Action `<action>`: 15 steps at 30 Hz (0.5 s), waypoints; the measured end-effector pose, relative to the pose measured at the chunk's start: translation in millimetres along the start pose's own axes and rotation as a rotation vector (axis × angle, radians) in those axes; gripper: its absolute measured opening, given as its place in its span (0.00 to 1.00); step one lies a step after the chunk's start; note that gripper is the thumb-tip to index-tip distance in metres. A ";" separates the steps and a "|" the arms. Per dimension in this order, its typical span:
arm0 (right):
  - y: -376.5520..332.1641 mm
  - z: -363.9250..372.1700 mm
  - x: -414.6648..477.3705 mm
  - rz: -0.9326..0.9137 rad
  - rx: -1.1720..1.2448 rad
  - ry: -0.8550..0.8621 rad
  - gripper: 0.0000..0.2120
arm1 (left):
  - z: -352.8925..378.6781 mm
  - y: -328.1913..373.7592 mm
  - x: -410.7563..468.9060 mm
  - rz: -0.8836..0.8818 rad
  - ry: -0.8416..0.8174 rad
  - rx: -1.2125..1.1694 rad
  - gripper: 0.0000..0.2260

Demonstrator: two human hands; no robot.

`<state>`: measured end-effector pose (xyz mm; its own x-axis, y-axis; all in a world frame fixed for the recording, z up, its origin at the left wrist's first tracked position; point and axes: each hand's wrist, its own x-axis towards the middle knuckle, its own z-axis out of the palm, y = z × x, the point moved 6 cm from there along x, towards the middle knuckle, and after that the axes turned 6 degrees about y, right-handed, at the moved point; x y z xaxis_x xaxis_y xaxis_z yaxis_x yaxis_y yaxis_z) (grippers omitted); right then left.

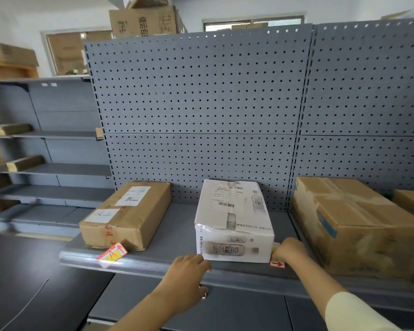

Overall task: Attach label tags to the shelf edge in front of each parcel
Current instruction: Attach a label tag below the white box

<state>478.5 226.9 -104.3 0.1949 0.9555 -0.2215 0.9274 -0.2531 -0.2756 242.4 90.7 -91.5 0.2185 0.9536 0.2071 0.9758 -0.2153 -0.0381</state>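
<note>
Right hand (pixel 290 251) pinched the arrow tag (pixel 277 264) at the shelf edge (pixel 151 265), just right of the white parcel's (pixel 233 225) front corner. The tag lay directly beneath its fingertips. Left hand (pixel 189 267) sat farther left, fingers bent, grip unclear.

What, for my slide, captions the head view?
Right hand holds a red-arrow paper tag at the grey shelf edge by a white cardboard carton.

A grey metal shelf (pixel 177 235) carries a brown cardboard parcel (pixel 127 213) at left, a white printed carton (pixel 234 223) in the middle and a large brown carton (pixel 354 223) on the adjoining bay. At its front edge sit a red "A" tag (pixel 112 254), seemingly clipped on, and an arrow tag (pixel 277 263).
</note>
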 end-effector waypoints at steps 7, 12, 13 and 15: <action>-8.5 -3.4 -0.6 0.027 -0.091 -0.153 0.04 | 2.8 0.0 1.0 0.007 0.001 -0.013 0.17; -9.9 -4.5 2.6 0.011 -0.116 -0.148 0.07 | 6.4 4.5 3.2 0.030 0.033 -0.045 0.16; -10.8 -3.2 2.5 -0.005 -0.106 -0.170 0.03 | 7.3 5.1 3.3 0.033 0.038 -0.052 0.16; -12.9 -0.7 2.9 -0.038 -0.054 -0.191 0.14 | 9.1 5.0 2.7 0.036 0.044 -0.058 0.15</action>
<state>467.3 233.0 -100.7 0.0998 0.9167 -0.3870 0.9497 -0.2038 -0.2378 247.9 94.1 -100.0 0.2513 0.9353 0.2493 0.9650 -0.2620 0.0101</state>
